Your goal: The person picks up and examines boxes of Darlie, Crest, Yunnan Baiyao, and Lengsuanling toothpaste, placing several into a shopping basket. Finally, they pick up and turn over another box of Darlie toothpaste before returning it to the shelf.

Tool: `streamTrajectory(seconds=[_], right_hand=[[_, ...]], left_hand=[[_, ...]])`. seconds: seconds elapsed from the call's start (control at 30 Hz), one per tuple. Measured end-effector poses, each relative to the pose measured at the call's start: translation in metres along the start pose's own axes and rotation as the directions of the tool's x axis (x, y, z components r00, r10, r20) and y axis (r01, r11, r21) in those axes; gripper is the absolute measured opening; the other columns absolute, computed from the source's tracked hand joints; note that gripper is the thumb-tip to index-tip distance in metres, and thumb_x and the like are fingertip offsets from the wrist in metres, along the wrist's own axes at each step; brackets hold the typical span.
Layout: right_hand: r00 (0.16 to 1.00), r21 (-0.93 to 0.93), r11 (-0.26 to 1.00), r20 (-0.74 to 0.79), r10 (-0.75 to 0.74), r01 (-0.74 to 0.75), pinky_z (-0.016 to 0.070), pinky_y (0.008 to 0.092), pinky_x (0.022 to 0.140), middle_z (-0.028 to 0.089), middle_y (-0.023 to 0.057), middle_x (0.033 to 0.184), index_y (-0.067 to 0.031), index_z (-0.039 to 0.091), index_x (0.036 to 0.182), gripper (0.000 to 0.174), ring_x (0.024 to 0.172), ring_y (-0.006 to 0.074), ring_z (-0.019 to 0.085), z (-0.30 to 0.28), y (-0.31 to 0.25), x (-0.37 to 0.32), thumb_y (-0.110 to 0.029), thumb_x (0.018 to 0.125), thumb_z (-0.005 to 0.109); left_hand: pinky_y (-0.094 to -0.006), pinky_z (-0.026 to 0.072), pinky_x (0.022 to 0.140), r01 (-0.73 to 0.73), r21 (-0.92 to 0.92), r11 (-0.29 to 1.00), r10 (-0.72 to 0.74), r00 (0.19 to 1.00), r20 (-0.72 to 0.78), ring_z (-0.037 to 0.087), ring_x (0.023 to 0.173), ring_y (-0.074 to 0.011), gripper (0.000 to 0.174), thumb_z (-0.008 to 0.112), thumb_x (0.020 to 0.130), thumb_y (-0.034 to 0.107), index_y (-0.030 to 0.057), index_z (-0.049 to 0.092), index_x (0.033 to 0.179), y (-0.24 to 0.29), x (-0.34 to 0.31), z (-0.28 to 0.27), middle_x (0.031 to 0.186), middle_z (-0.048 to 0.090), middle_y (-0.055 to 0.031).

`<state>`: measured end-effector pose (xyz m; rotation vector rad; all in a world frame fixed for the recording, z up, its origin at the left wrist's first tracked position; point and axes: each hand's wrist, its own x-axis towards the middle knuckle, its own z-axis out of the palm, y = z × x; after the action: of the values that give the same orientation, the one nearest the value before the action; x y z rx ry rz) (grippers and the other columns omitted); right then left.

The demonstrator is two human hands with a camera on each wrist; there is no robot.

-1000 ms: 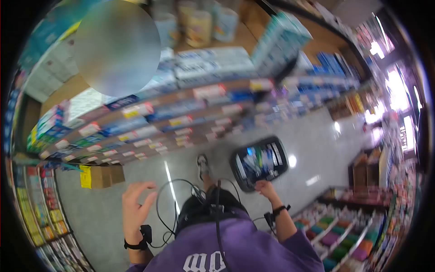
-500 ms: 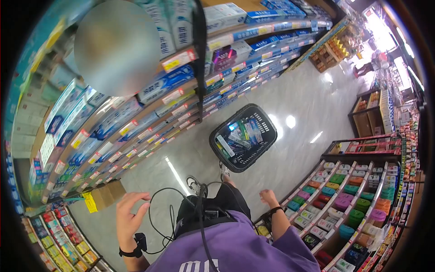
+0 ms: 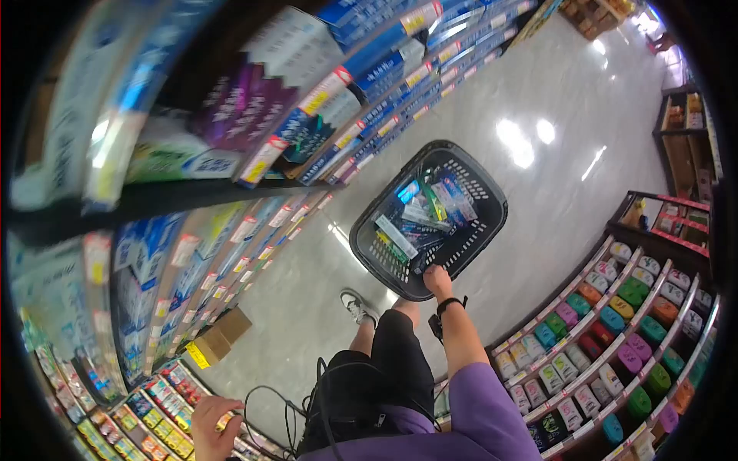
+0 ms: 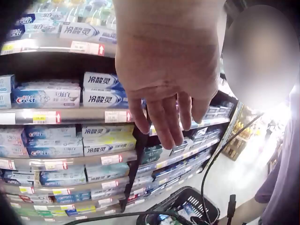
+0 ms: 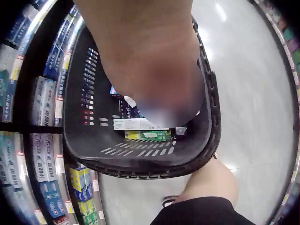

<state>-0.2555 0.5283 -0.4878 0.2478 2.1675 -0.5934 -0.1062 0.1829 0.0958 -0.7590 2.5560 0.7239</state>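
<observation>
My right hand [image 3: 438, 283] overlaps the near rim of a black shopping basket [image 3: 486, 223] in the head view. In the right wrist view it hangs over the basket, and a blurred patch hides its fingers, so I cannot tell whether they grip anything. Inside the basket lie several boxes, among them a long white box [image 3: 396, 236] and a green one [image 5: 147, 135]. Well away from the basket, my left hand [image 3: 214, 421] hangs with loosely bent fingers and nothing in it. Shelves of toothpaste boxes [image 4: 48, 96] stand behind it in the left wrist view.
Tall toothpaste shelves [image 3: 338, 84] line the left side. On the right is a low rack with rows of coloured packs [image 3: 592, 338]. A cardboard box [image 3: 231, 330] sits by the left shelf's foot. Black cables [image 3: 265, 407] loop at my waist; grey floor [image 3: 565, 146] stretches ahead.
The view has turned and come closer to the basket, which looks larger. My right hand has gone from beside my leg to the basket's rim. The left hand sits lower in view.
</observation>
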Motion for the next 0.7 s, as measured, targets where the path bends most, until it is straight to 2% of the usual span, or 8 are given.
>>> streamTrajectory(seconds=[0.1,0.17,0.2,0.23,0.33,0.47,0.6,0.7], right_hand=[[1.0,-0.052,0.998,0.014,0.025,-0.025,0.0557,0.0503,0.09,0.073,0.0256,0.104,-0.0084,0.072,0.109,0.029,0.102,0.0424,0.069,0.033,0.011,0.041,-0.024,0.089,0.057],[0.999,-0.15,0.989,0.051,0.007,0.001,0.056,0.0506,0.09,0.073,0.0254,0.105,-0.0085,0.07,0.115,0.032,0.101,0.0423,0.07,0.05,0.016,0.064,-0.024,0.091,0.055],[0.998,-0.195,0.981,0.064,0.021,-0.008,0.0562,0.0504,0.089,0.073,0.0248,0.107,-0.0044,0.067,0.115,0.033,0.1,0.0424,0.07,0.061,0.018,0.075,-0.026,0.094,0.053],[0.997,-0.217,0.976,0.073,0.017,-0.001,0.0564,0.0498,0.09,0.072,0.0251,0.107,-0.0039,0.067,0.113,0.033,0.101,0.0419,0.07,0.072,0.021,0.084,-0.027,0.093,0.055],[0.996,-0.259,0.966,0.086,0.033,-0.01,0.0563,0.0478,0.093,0.071,0.027,0.11,-0.0002,0.066,0.11,0.038,0.105,0.0402,0.07,0.096,0.028,0.104,-0.033,0.09,0.062],[0.973,-0.18,0.962,0.061,0.221,-0.207,0.0565,0.0466,0.091,0.072,0.0256,0.111,0.0027,0.06,0.114,0.054,0.106,0.0401,0.07,0.124,0.034,0.121,-0.044,0.089,0.07],[0.935,-0.05,0.934,0.015,0.355,-0.354,0.0563,0.0475,0.092,0.071,0.0284,0.11,0.005,0.062,0.109,0.036,0.103,0.0411,0.071,0.151,0.043,0.136,-0.025,0.09,0.059],[0.942,0.12,0.939,-0.055,0.332,-0.324,0.056,0.0498,0.09,0.07,0.0312,0.108,0.0059,0.067,0.101,0.042,0.104,0.0465,0.069,0.123,0.03,0.102,-0.032,0.083,0.069]], left_hand=[[-0.0397,0.0507,0.079,0.095,0.019,0.995,-0.096,0.994,0.055,0.067,0.085,-0.0301,0.022,0.066,0.072,0.001,0.0023,0.071,0.093,0.009,0.026,0.02,0.089,0.073,-0.0105],[-0.0435,0.0508,0.094,0.283,0.082,0.956,-0.295,0.916,0.273,0.066,0.108,-0.0297,0.022,0.063,0.096,0.008,0.0013,0.07,0.116,0.014,0.037,0.018,0.115,0.071,-0.0161],[-0.0434,0.0514,0.088,0.175,0.059,0.983,-0.182,0.968,0.174,0.067,0.099,-0.031,0.014,0.067,0.091,0.002,0.0016,0.072,0.104,0.02,0.046,0.03,0.104,0.072,-0.014],[-0.0426,0.0517,0.089,0.176,0.063,0.982,-0.185,0.966,0.18,0.066,0.099,-0.0311,0.017,0.067,0.09,0.0,0.0015,0.072,0.106,0.016,0.046,0.035,0.103,0.072,-0.0139],[-0.0415,0.0521,0.086,0.3,0.146,0.943,-0.326,0.922,0.208,0.067,0.097,-0.0305,0.014,0.067,0.09,-0.002,0.0013,0.073,0.103,0.025,0.056,0.044,0.101,0.073,-0.0135],[-0.0419,0.0513,0.087,0.32,0.255,0.912,-0.37,0.911,0.181,0.066,0.098,-0.0315,0.016,0.067,0.09,-0.001,0.0038,0.074,0.103,0.023,0.05,0.049,0.102,0.073,-0.0142],[-0.0393,0.0552,0.08,0.282,0.271,0.92,-0.322,0.939,0.119,0.069,0.094,-0.0277,0.012,0.067,0.094,0.003,0.0038,0.073,0.104,0.025,0.043,0.049,0.1,0.073,-0.0136],[-0.0414,0.0546,0.081,0.346,0.245,0.906,-0.381,0.918,0.113,0.068,0.095,-0.0307,0.014,0.068,0.092,0.001,0.0028,0.072,0.106,0.041,0.044,0.049,0.101,0.072,-0.0151]])
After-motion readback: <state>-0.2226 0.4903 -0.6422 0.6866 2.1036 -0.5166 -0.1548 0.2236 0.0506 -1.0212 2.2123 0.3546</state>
